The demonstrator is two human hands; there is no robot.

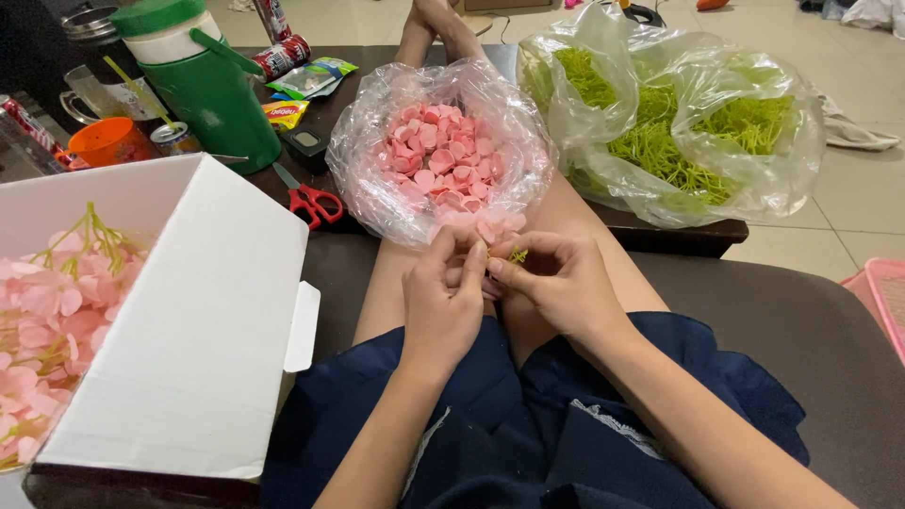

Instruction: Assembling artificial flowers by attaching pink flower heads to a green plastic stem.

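Note:
My left hand (443,297) and my right hand (556,278) meet over my lap, fingertips pinched together. Between them I hold a small pink petal (468,273) and a tiny green stem piece (518,254). Just beyond my fingers sits a clear plastic bag of pink petals (443,160) on my legs. To its right a bigger clear bag holds green stem pieces (679,132). At my left a white cardboard box (189,330) contains finished pink flowers with green stems (57,302).
Red-handled scissors (309,201) lie on the dark table (660,231) beside a green jug (203,80), an orange cup (108,141), snack packets and a can. A pink basket (886,297) stands at the right edge on the tiled floor.

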